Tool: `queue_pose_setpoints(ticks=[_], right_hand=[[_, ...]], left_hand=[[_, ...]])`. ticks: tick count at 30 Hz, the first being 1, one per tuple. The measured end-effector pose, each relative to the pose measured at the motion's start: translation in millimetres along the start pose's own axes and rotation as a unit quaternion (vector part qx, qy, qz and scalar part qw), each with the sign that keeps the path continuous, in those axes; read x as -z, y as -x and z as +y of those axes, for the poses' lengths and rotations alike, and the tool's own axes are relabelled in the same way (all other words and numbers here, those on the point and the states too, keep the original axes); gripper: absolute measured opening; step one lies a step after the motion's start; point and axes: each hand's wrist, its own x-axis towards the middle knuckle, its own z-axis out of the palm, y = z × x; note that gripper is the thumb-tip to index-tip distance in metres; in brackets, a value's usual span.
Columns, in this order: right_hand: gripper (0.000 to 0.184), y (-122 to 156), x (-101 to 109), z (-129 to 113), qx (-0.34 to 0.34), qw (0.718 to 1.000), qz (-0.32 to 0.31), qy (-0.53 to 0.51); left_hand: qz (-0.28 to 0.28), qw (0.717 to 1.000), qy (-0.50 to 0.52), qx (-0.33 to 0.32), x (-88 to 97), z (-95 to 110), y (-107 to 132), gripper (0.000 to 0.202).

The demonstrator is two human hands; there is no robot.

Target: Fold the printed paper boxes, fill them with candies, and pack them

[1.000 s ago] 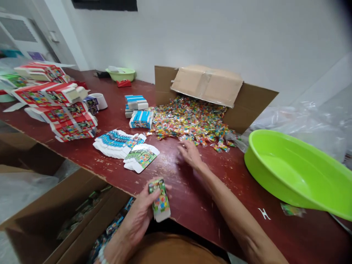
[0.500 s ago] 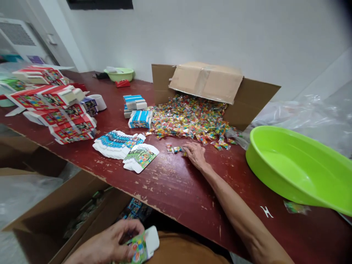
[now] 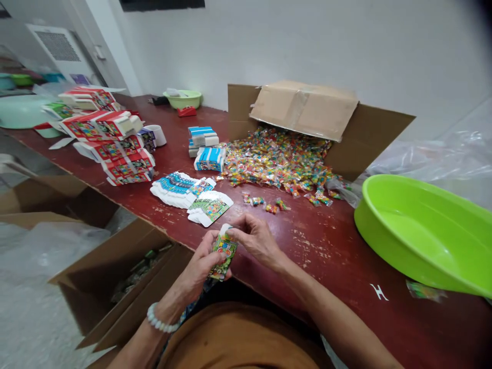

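A small green printed carton [image 3: 223, 253] is gripped in my left hand [image 3: 203, 261], with its white top flap up, above the table's front edge. My right hand [image 3: 257, 241] is closed in a pinch at the carton's top, beside the flap; what lies between its fingertips is hidden. Beyond the hands, several loose wrapped candies [image 3: 271, 208] lie on the red table. Flat green cartons [image 3: 210, 207] sit just past my left hand, beside a fanned stack of flat blue cartons [image 3: 172, 189].
A tipped cardboard box [image 3: 303, 107] spills a heap of wrapped candies [image 3: 277, 159]. A lime green basin [image 3: 415, 241] stands at right. Blue bundles [image 3: 209, 159] and red carton bundles [image 3: 126, 164] stand left. An open cardboard box [image 3: 103, 277] sits below the table edge.
My right hand has come back from the loose candies to the carton's top. My left hand has raised the green carton from my lap towards the table edge. The view has shifted left.
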Motion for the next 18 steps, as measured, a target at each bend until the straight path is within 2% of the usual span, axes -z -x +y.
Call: queue_pose_setpoints(ticks=[3, 4, 6, 8, 10, 12, 15, 18], right_hand=[[0.024, 3.2, 1.6, 0.4, 0.033, 0.999, -0.012, 0.003], [0.026, 3.7, 3.3, 1.0, 0.016, 1.000, -0.004, -0.025], [0.031, 4.4, 6.2, 3.4, -0.063, 0.991, 0.007, -0.116], [0.044, 5.8, 6.7, 6.9, -0.139, 0.971, -0.022, -0.192], [0.051, 8.0, 4.0, 10.7, -0.158, 0.963, -0.067, -0.209], [0.042, 10.6, -0.3, 14.1, -0.109, 0.976, -0.083, -0.171], [0.024, 13.9, -4.8, 17.0, 0.044, 0.998, -0.042, -0.036], [0.024, 15.5, -3.9, 16.8, 0.122, 0.989, -0.029, 0.072]], left_hand=[[0.016, 0.999, 0.050, -0.011, -5.4, 5.3, 2.1, 0.039], [0.024, 0.997, 0.074, -0.011, -6.8, 7.0, 2.2, 0.039], [0.037, 0.993, 0.115, -0.002, -9.1, 9.2, 1.2, 0.040], [0.044, 0.990, 0.135, 0.000, -10.6, 8.3, -1.1, 0.042], [0.049, 0.990, 0.135, -0.012, -11.2, 4.1, -3.8, 0.042], [0.055, 0.991, 0.119, -0.037, -11.0, -2.1, -5.8, 0.044], [0.065, 0.991, 0.101, -0.056, -9.3, -8.9, -6.1, 0.044], [0.037, 0.988, 0.149, 0.028, -7.1, -7.0, -4.1, 0.041]])
